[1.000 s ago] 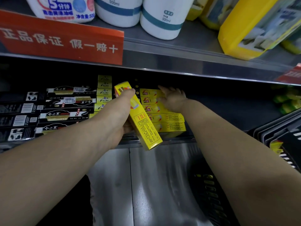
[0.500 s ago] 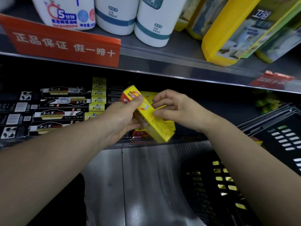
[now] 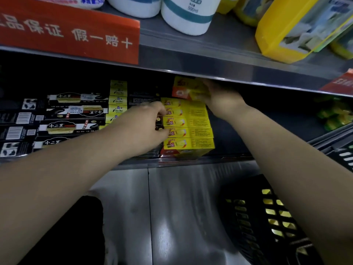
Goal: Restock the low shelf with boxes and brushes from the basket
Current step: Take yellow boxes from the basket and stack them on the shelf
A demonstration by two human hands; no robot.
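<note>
A yellow box (image 3: 183, 87) with a red end lies on top of the stack of yellow boxes (image 3: 188, 129) on the low shelf (image 3: 191, 162), just under the upper shelf's edge. My right hand (image 3: 219, 96) is closed on this top box from the right. My left hand (image 3: 147, 125) rests against the left ends of the stacked boxes, fingers curled on them. The black basket (image 3: 254, 217) stands on the floor at lower right, with yellow items showing through its slots.
Black boxes (image 3: 61, 119) and small yellow boxes (image 3: 117, 100) fill the low shelf's left part. The upper shelf (image 3: 210, 60) carries white bottles (image 3: 187, 14), yellow packs (image 3: 298, 29) and a red sign (image 3: 70, 33). Green packs (image 3: 334, 115) lie far right.
The yellow box passed from my left hand to my right and went up onto the top of the stack. My left hand moved to the stack's left side.
</note>
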